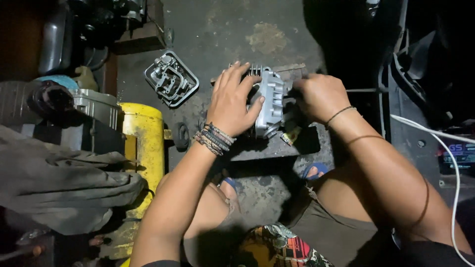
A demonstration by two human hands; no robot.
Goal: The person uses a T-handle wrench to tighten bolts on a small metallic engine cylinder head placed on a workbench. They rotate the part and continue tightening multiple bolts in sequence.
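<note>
The left hand (231, 101), fingers spread, steadies the finned engine part (269, 101) while the right hand (319, 96) clasps its opposite side.

Setting: repair workshop, work done on the floor. Stained concrete floor (267, 37), loose metal engine cover (171, 79), yellow tank (146, 143), greasy rag (59, 188).

Bare floor (222, 29) lies open beyond the cylinder head (269, 101). A metal cover (171, 79) blocks the near left, a yellow tank (143, 143) farther left, dark bodywork (420, 84) the right.
</note>
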